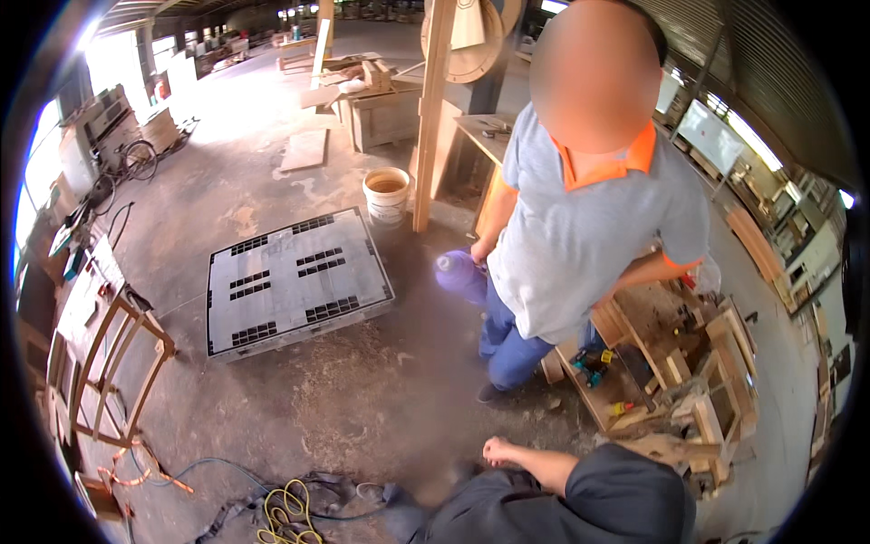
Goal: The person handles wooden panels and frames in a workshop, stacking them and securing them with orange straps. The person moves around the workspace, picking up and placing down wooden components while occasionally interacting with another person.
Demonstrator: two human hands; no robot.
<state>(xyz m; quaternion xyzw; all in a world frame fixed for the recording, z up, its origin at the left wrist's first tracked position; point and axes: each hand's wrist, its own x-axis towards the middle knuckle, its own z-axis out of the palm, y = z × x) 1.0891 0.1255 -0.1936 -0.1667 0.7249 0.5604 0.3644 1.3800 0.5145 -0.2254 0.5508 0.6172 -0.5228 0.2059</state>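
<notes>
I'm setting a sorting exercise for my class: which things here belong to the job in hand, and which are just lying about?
In hand, apparently in use:
Purple container, in the co-worker's hand
(The wearer's right hand is curled, nothing visible in it)

Apparently just lying about:
Grey pallet
White bucket
Yellow cord
Teal power tool

No readable lettering; small print on white bucket (387,210) too blurred
</notes>
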